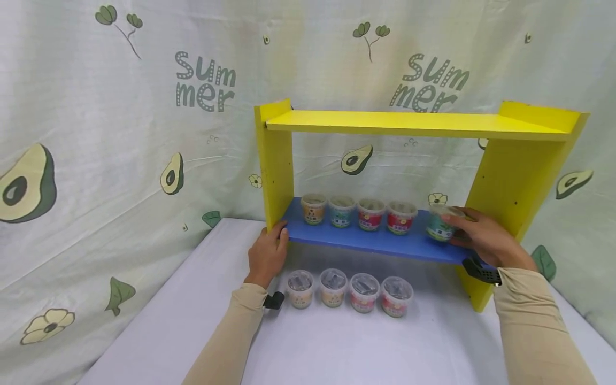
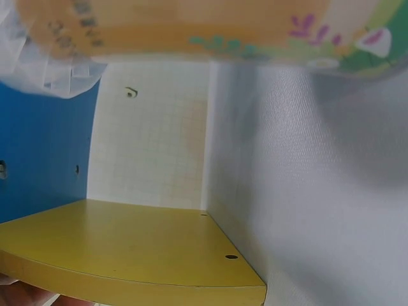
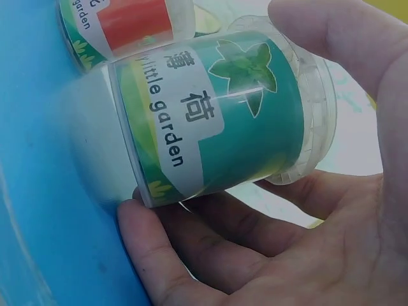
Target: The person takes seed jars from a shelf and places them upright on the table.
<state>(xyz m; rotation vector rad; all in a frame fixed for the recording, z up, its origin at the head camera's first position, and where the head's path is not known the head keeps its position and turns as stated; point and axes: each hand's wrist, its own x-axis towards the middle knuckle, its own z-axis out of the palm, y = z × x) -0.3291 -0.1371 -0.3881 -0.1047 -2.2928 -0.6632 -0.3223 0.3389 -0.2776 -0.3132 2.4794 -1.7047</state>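
Note:
On the right part of the blue shelf board, my right hand holds a clear plastic cup with a green mint-leaf label. In the right wrist view, its thumb lies over the lid rim and the fingers curl along the cup's side, with the base close to the board. My left hand grips the front edge of the yellow left side panel, where the board meets it. Some of its fingertips show under the panel in the left wrist view.
Left of the held cup, an orange-label cup, a teal-label cup and two red-label cups stand in a row. Below, orange-label cups and pink-label cups stand on the white table. A yellow top board overhangs.

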